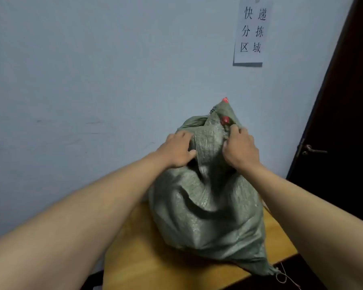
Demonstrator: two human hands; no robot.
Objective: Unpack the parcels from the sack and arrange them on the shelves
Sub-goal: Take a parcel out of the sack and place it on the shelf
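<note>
Both hands grip the upright sack (208,206) on the bench (138,258); right hand (241,150) nearest its red-tied far neck; left hand (177,150) bunching cloth, fingers curled.

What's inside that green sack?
Cannot be seen: the green sack is bunched at its top, gripped by the left hand and right hand. Woven fabric covers everything.

Both my bare forearms reach forward, converging. My left hand (177,150) grips bunched fabric, thumb tucked below its fingers. My right hand (240,148) clenches the gathered neck just beside it, knuckles up.
</note>
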